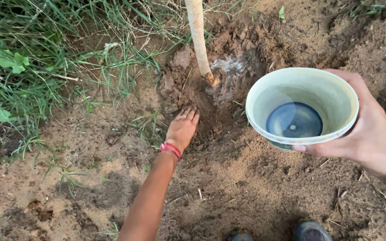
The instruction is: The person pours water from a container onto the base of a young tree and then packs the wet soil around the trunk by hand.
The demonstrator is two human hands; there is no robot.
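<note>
I'm gripping the bowl (301,107) level in my right hand (367,134) while my flat, empty left hand (182,129) is pressing wet soil (211,111) just short of the sapling stem (198,40) firmly.

Both arms are bare, with no sleeve visible on either one. The left hand (182,129) has a thin ring on one finger, and at its wrist sits a red bracelet (170,149) — it looks like several cords or bands wound together. The right hand (366,134) wears nothing that can be seen. At the near edge two dark shoes (311,231) show — only the rounded toes.
</note>
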